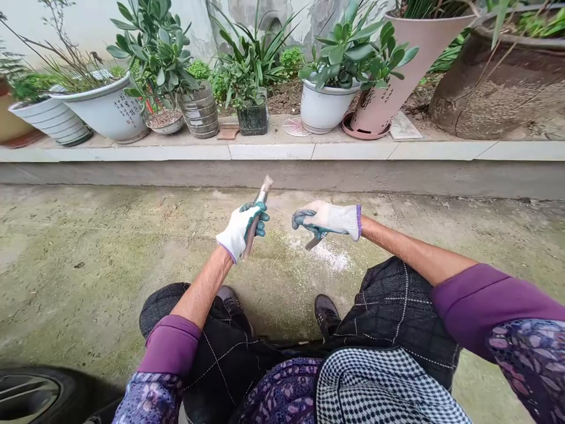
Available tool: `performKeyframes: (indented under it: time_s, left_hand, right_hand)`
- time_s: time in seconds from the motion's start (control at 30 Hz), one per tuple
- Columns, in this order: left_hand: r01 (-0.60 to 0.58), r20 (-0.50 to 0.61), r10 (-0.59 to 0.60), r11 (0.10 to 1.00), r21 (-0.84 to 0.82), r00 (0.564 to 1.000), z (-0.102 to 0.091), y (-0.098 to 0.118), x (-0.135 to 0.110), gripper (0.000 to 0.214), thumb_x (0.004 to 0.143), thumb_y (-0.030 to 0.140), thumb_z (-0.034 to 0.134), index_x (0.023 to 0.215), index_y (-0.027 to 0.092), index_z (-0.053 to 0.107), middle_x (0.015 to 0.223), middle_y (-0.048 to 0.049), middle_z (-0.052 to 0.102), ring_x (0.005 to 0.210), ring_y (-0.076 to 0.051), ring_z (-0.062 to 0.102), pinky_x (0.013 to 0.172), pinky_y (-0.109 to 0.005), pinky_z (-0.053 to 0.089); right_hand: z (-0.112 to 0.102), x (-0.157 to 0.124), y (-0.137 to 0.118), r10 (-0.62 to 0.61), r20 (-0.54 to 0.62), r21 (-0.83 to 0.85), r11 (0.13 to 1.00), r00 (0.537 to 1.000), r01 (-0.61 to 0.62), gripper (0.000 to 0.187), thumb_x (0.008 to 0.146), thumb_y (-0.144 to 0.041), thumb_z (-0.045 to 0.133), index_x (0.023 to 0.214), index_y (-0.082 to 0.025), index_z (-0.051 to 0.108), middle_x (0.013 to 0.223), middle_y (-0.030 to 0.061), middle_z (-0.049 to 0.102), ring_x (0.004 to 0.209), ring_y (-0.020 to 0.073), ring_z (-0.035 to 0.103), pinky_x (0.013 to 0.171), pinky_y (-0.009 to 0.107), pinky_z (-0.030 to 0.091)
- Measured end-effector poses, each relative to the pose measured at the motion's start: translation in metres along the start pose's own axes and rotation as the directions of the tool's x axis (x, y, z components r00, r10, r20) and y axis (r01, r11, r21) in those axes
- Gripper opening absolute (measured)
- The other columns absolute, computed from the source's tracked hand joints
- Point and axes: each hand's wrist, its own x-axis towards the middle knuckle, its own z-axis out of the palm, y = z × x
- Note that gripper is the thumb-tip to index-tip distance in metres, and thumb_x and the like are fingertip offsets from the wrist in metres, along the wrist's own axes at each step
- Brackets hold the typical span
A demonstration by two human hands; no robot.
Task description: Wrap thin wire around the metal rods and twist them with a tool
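My left hand (251, 221), in a white work glove with green-coated fingers, is closed around a long narrow stick-like tool (250, 237). Its brownish shaft slants up and to the right, ending in a pale, whitish tip above the glove. My right hand (324, 218), gloved the same way with a purple cuff, is closed, its fingers curled. Below it pokes out the end of a flat brown-grey strip (313, 242); the rest is hidden in the glove. The two hands are apart, with the right one over white powder (331, 255) scattered on the ground.
A tiled ledge (271, 152) runs across the front, lined with plants in a white pot (329, 109), a pink pot (384, 106) and several others. Below lies mossy concrete (88, 247). A black wheel (39, 391) is at the lower left.
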Motion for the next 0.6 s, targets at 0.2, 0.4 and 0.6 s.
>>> performKeyframes:
  time_s: [0.2, 0.4, 0.6]
  left_hand:
    - [-0.151, -0.003, 0.212, 0.706, 0.691, 0.977, 0.012, -0.012, -0.001, 0.022, 0.077, 0.029, 0.069, 0.097, 0.021, 0.061, 0.073, -0.0002, 0.063, 0.05, -0.01, 0.046, 0.047, -0.023, 0.036]
    - [-0.183, 0.323, -0.052, 0.733, 0.655, 0.945, 0.029, -0.022, -0.018, 0.027, 0.068, 0.021, 0.074, 0.095, 0.022, 0.071, 0.074, -0.0027, 0.068, 0.057, -0.014, 0.055, 0.049, -0.025, 0.04]
    - [-0.053, 0.412, -0.164, 0.883, 0.467, 0.896, 0.021, -0.016, -0.031, 0.024, 0.071, 0.027, 0.072, 0.092, 0.017, 0.069, 0.069, -0.0012, 0.065, 0.045, -0.009, 0.05, 0.041, -0.022, 0.039]
  right_hand:
    - [-0.002, -0.011, -0.022, -0.117, -0.187, -0.406, 0.913, 0.975, 0.032, 0.024, 0.082, -0.023, 0.05, 0.092, -0.019, 0.071, 0.069, -0.0005, 0.059, 0.056, 0.0104, 0.048, 0.055, 0.024, 0.04]
    - [-0.013, 0.002, -0.002, -0.159, -0.124, -0.592, 0.804, 0.979, 0.056, 0.021, 0.085, -0.024, 0.049, 0.082, -0.021, 0.07, 0.071, 0.0005, 0.064, 0.063, 0.0137, 0.051, 0.062, 0.027, 0.039]
    - [-0.017, 0.012, 0.013, -0.119, 0.019, -0.3, 0.946, 0.993, 0.119, 0.025, 0.082, -0.036, 0.056, 0.089, -0.018, 0.072, 0.075, 0.0053, 0.065, 0.065, 0.0184, 0.057, 0.061, 0.031, 0.048]
